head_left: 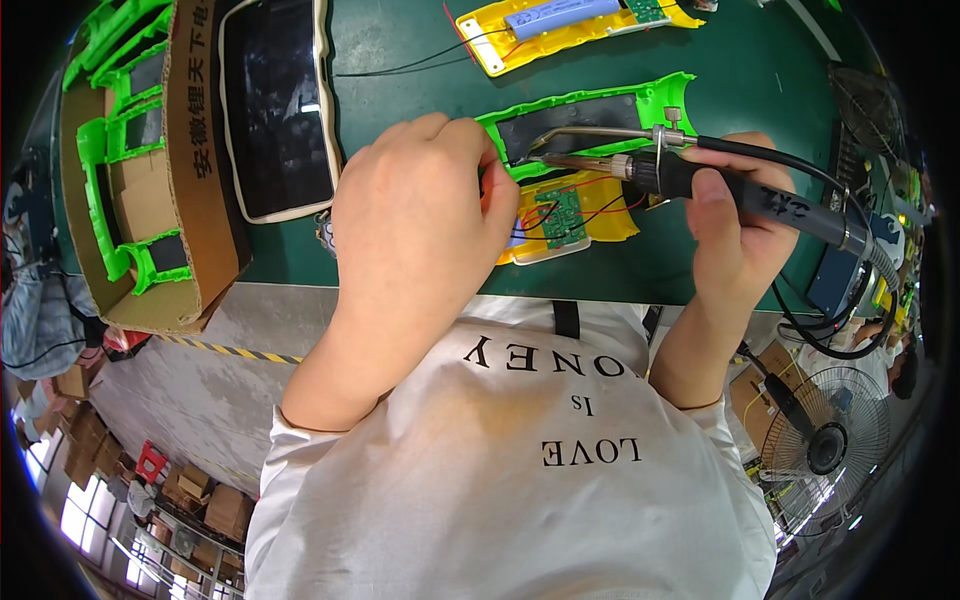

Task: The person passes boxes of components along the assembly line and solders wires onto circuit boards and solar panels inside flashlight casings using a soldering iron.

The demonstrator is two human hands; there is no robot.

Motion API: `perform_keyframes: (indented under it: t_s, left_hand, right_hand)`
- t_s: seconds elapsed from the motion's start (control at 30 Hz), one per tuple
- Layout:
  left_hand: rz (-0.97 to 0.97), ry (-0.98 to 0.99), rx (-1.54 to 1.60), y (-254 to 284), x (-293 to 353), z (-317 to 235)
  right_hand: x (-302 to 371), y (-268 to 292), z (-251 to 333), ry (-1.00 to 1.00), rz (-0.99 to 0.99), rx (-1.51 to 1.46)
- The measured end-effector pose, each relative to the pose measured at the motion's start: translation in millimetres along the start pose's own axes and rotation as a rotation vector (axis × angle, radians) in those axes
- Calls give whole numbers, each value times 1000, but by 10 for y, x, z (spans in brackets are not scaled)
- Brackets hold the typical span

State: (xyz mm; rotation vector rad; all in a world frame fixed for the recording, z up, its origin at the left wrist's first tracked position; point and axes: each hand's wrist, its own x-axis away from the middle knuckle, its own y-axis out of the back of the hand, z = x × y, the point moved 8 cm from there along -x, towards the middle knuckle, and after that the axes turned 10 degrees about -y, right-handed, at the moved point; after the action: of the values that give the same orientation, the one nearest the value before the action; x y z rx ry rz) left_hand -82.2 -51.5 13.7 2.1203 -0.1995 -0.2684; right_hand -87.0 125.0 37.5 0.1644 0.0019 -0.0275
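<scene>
My right hand (735,225) grips a soldering iron (825,222) with a thin metal solder-feed tube (600,131) clamped along it. The iron's tip reaches the left end of a green plastic casing (680,92) that holds a black panel (570,122). My left hand (415,215) is closed at that same end, fingers curled and thumb bent; its fingertips are mostly hidden, so what they pinch cannot be seen. Just nearer to me, partly behind my left hand, lies a yellow casing (622,226) with a green circuit board (562,218) and red and black wires.
Farther back lies another yellow casing (490,58) with a blue battery cell (562,17) and loose wires. A pale-rimmed dark tray (280,110) stands left, beside a cardboard box (205,150) of green casings. Black cables (850,345) hang at right, above a floor fan (826,448).
</scene>
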Motion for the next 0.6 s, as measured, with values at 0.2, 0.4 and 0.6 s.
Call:
perform_keyframes:
  t_s: [0.2,0.4,0.6]
  left_hand:
    - [13,1,15,-5,-3,11]
    - [6,-5,24,-10,-2,20]
    - [-8,-6,30,-10,2,26]
  right_hand:
    - [5,-3,-14,-8,-5,-4]
    - [11,23,-30,-28,-13,-4]
    - [10,0,-11,-3,4,-3]
